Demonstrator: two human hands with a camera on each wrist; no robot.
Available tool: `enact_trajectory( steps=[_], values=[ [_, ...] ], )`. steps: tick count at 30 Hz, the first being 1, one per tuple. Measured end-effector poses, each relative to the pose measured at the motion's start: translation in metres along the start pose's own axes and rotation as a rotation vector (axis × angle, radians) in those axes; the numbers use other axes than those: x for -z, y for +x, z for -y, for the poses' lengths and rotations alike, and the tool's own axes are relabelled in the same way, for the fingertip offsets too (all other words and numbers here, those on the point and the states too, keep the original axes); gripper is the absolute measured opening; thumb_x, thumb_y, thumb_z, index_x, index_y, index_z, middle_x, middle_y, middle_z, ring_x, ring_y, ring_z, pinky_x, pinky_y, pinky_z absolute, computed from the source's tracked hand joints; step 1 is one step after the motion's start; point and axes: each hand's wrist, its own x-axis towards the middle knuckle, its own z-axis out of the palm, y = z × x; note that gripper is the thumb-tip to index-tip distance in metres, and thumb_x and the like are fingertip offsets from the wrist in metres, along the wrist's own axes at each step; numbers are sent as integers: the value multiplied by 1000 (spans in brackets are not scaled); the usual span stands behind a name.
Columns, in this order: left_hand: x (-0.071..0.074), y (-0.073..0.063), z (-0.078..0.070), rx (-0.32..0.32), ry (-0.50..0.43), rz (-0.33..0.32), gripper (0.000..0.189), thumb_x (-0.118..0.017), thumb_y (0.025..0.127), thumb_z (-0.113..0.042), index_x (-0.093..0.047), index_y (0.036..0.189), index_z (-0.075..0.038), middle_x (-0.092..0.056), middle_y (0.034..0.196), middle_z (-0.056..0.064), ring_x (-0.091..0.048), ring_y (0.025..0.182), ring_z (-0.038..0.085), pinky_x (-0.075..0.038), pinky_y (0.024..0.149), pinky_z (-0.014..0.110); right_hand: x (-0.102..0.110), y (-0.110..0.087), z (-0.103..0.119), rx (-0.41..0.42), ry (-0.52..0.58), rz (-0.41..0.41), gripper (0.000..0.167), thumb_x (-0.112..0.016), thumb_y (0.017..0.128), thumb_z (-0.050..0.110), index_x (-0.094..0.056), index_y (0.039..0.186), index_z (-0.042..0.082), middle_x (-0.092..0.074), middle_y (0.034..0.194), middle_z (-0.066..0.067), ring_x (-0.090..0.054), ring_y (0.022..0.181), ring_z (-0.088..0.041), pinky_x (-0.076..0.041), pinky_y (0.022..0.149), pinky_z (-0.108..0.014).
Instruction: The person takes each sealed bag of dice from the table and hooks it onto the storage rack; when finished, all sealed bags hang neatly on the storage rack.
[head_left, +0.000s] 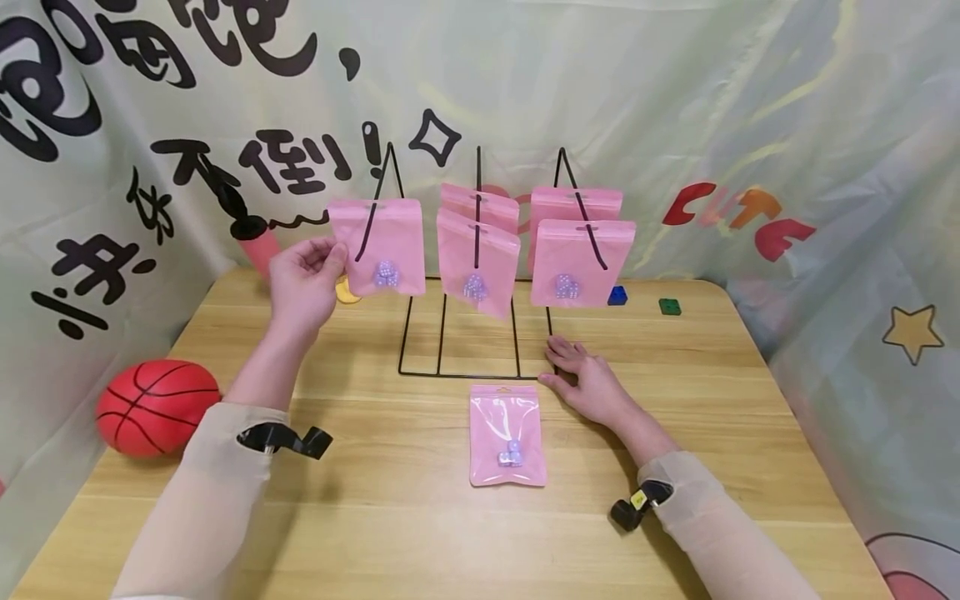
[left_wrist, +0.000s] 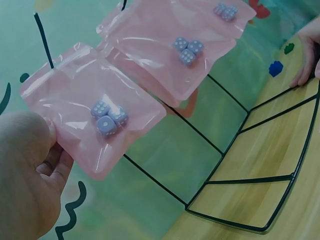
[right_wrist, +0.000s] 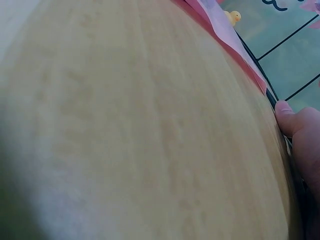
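A black wire rack (head_left: 487, 377) stands on the table with pink zip bags hanging from its three hooks. My left hand (head_left: 307, 279) pinches the left edge of the bag (head_left: 403, 233) on the left hook; three pale purple dice (left_wrist: 106, 125) show through its front. Two bags hang on the middle hook, the front one (head_left: 455, 246) also with dice. The right hook bears two more, one bag (head_left: 553, 250) in front of the other. At the base's front right corner rests my right hand (head_left: 592, 387), fingers spread along the wire. Another pink bag (head_left: 495, 417) with dice lies flat before the rack.
A red ball with black lines (head_left: 157, 408) sits at the table's left side. Behind the left hand stands a pink cylinder with a black top (head_left: 258, 246). A yellow duck (right_wrist: 233, 18), a blue block (head_left: 618, 296) and a green block (head_left: 670, 307) lie farther back, before a printed cloth.
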Motion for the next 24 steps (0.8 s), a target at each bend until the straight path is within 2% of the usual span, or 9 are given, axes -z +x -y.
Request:
enact_trajectory(
  steps=[7,12,19,24],
  values=[
    [-5,14,2,-10,-37,16,9,-69,102,-4,-73,106,3,-71,89,4,-68,83,14,-60,80,21,0,0,0,1,-2,0,57,-74,102,31,-58,144,-5,-48,158,-17,-41,147,-43,-26,125,-58],
    [-8,20,3,5,-86,25,5,-69,102,-3,-73,103,-1,-70,91,5,-67,84,15,-60,81,20,0,0,1,6,0,-1,56,-74,102,30,-59,144,-5,-48,158,-17,-42,147,-40,-27,125,-57],
    [-10,23,5,-18,-2,10,8,-68,104,-8,-73,107,-2,-71,96,4,-66,86,14,-60,82,21,-1,0,0,4,-5,2,56,-75,102,29,-59,143,-5,-49,158,-18,-42,147,-40,-27,124,-58],
    [-9,22,4,-36,-4,11,12,-69,103,-9,-73,110,-1,-71,95,4,-67,86,15,-59,83,21,-1,0,-1,2,-3,-4,56,-74,102,29,-59,144,-4,-48,158,-17,-42,147,-41,-27,125,-57]
  ],
)
